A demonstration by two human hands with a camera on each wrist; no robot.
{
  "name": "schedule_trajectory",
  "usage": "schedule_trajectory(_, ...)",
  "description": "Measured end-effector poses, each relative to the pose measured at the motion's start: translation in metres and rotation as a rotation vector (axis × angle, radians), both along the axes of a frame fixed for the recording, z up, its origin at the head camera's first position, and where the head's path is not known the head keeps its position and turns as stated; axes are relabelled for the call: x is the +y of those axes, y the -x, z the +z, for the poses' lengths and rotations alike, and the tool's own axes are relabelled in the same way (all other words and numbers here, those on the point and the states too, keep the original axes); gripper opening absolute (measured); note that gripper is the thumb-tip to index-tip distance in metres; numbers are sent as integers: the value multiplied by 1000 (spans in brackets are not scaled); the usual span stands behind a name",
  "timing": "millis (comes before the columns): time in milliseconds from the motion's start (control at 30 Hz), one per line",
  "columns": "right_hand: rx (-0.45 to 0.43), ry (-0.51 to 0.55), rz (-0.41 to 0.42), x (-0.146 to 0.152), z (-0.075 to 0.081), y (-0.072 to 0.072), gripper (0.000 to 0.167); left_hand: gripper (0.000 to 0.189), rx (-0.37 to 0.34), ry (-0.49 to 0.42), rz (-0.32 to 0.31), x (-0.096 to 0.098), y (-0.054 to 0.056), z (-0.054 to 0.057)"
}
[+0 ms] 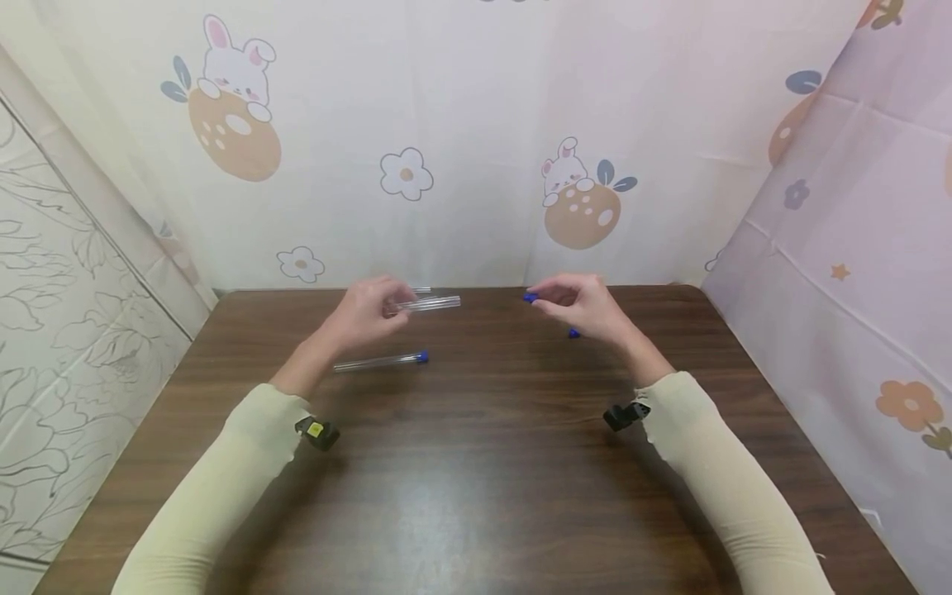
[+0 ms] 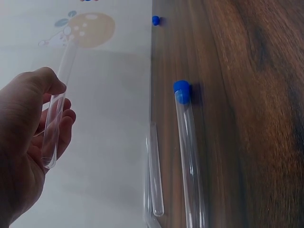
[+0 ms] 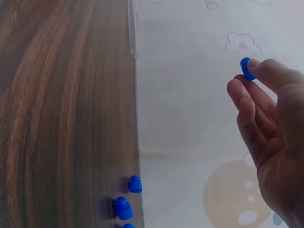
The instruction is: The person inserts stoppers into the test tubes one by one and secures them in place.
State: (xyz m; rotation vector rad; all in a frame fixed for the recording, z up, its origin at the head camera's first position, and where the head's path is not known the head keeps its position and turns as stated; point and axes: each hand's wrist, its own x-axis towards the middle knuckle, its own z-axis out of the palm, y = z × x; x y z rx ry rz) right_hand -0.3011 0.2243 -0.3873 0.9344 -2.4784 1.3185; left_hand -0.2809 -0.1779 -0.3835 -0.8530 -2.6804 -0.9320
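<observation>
In the head view my left hand (image 1: pixel 368 310) grips a clear test tube (image 1: pixel 439 303) above the back of the table. The left wrist view shows the same test tube (image 2: pixel 53 128) between thumb and curled fingers, its rounded end near the palm. To the right, my right hand (image 1: pixel 589 309) pinches a small blue stopper (image 1: pixel 530 297) between thumb and fingertips. The tube and this stopper are apart, with the tube's far end facing the stopper. A test tube with a blue stopper (image 1: pixel 423 357) in its end lies on the table below my left hand.
Further clear tubes (image 2: pixel 156 185) lie along the back edge of the brown wooden table (image 1: pixel 461 463). Loose blue stoppers, among them one stopper (image 3: pixel 135 184) by the edge, lie below my right hand. A patterned curtain (image 1: pixel 476 165) hangs behind the table.
</observation>
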Motion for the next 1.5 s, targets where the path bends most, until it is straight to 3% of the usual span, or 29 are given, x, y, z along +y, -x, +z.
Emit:
schedule_trajectory(267,-15,22,12,-9,2,-1,20,21,30,4,-10,7,1,-2)
schedule_trajectory(600,-27,-8,17,-19,1,-3,22,22,-7,8,-14,20,-1,3)
schedule_trajectory(833,-42,-19,14,-24,-1,-3,21,19,10,31,-20,28,-2,4)
schedule_trajectory(1300,-67,-10,49,-37,-2,-6,22,19,53,-9,-72,42,-1,3)
schedule_trajectory(1500,-72,-16,60,-42,-3,-7,24,19,35,8,-68,46,-4,5)
